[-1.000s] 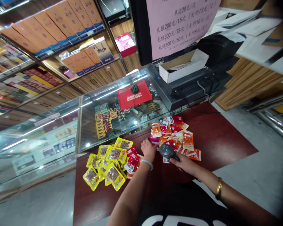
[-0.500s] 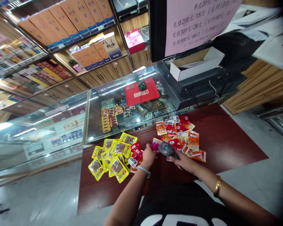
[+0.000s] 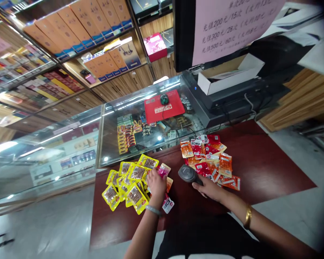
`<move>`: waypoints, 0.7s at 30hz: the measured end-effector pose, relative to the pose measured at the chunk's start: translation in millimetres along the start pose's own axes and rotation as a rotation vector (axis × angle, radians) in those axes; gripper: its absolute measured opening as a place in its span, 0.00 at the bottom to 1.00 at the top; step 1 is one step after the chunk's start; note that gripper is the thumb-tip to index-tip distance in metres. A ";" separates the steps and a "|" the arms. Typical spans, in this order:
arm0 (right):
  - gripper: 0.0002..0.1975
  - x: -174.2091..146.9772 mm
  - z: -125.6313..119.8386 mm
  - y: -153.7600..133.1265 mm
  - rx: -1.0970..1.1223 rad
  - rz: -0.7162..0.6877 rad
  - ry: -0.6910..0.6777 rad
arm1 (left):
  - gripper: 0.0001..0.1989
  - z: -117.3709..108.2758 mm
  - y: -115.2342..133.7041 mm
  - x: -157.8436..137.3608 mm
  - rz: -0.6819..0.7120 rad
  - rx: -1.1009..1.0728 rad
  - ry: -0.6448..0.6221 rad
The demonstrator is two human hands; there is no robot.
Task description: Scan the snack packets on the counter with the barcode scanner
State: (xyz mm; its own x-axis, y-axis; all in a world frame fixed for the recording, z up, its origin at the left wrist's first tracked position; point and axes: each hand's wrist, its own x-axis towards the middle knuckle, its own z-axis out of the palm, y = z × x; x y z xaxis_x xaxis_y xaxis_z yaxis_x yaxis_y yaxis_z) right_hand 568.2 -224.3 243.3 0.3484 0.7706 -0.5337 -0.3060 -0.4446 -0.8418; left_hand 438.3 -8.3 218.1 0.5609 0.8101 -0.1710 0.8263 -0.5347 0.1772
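Note:
My right hand [image 3: 208, 187] is wrapped round the handle of a dark grey barcode scanner [image 3: 187, 173], whose head points left above the brown tabletop. My left hand [image 3: 157, 182], with a pale bangle at the wrist, rests at the right side of a pile of yellow snack packets [image 3: 135, 194]. Between its thumb and fingers is a small pink snack packet [image 3: 163, 170]. Red and orange packets stick out beside and under that hand, among them a red and white packet [image 3: 167, 204]. Right of the scanner lies a heap of red and orange snack packets [image 3: 205, 160].
Behind the brown tabletop [image 3: 270, 162] stands a glass display counter [image 3: 110, 118] with a red mouse mat [image 3: 153, 115] and a mouse [image 3: 164, 99] on it. A monitor with a pink price sheet [image 3: 229, 28] and an open white box [image 3: 218, 84] are at the back right.
My left hand has moved left from in front of the scanner to the yellow pile, carrying the pink packet. The red packets there have shifted. My right hand still grips the scanner, its blue light no longer visible.

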 end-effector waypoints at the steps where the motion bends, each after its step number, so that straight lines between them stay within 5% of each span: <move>1: 0.28 0.4 -2.3 2.6 0.002 -0.009 0.018 | 0.23 3.2 7.9 6.8 0.029 -0.033 0.002; 4: 0.28 -0.2 -11.9 8.6 0.001 0.005 0.079 | 0.19 26.3 50.3 33.0 0.093 -0.225 -0.136; 7: 0.31 -3.3 -23.0 10.6 0.003 0.054 0.133 | 0.20 56.4 97.6 60.3 -0.033 -0.468 -0.347; 10: 0.33 -6.7 -32.9 10.8 0.002 0.078 0.182 | 0.20 77.8 123.5 79.7 -0.108 -0.556 -0.424; 17: 0.33 -12.1 -40.7 11.4 0.002 0.082 0.206 | 0.06 85.4 111.5 79.8 -0.164 -0.697 -0.438; 21: 0.32 -13.5 -36.0 11.4 -0.001 0.077 0.177 | 0.10 74.7 94.5 58.7 -0.163 -0.916 -0.485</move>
State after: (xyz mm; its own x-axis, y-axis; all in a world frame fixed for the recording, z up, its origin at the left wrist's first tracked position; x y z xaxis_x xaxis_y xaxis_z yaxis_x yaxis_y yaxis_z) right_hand 591.8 -256.2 238.0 0.4746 0.6419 -0.6023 -0.3366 -0.4999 -0.7980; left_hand 553.2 -29.2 152.3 0.5744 0.5645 -0.5928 0.6520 0.1223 0.7483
